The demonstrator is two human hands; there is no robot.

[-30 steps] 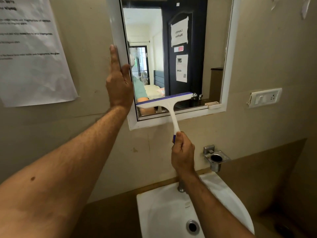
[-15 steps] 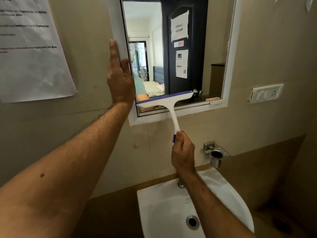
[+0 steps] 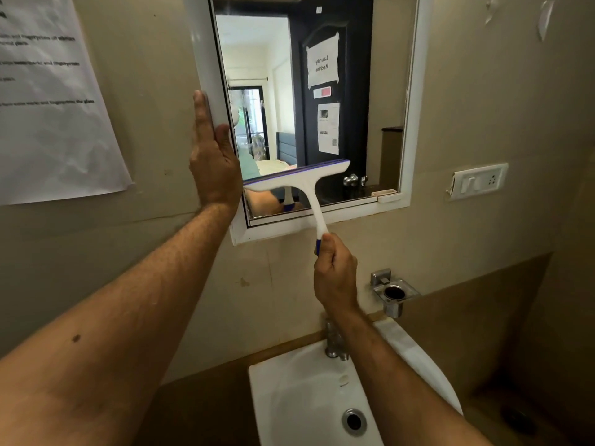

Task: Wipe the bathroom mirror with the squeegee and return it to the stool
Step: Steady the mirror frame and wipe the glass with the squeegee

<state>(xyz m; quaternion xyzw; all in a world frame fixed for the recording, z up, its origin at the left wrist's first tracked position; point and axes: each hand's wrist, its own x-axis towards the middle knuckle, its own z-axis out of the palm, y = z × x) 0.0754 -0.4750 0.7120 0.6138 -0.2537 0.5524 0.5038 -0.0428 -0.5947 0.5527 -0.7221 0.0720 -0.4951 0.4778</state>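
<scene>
My left hand (image 3: 214,162) stays flat, fingers straight against the mirror (image 3: 322,91) frame's left edge. Squeegee (image 3: 299,185) blade sits higher on the lower glass than a second ago. My right hand (image 3: 335,275) still grips its handle, fingers curled round.

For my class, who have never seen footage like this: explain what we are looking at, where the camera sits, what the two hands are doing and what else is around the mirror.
There is no machine here; a person wears one camera on the head, looking forward and down, so both bare arms reach into the picture. The right hand grips the handle of a white squeegee, whose blue-edged blade lies across the lower part of the mirror. The left hand rests with straight fingers against the mirror's white frame. Below is a white sink with a tap. On the wall are a metal holder, a switch plate and a printed sheet.
</scene>
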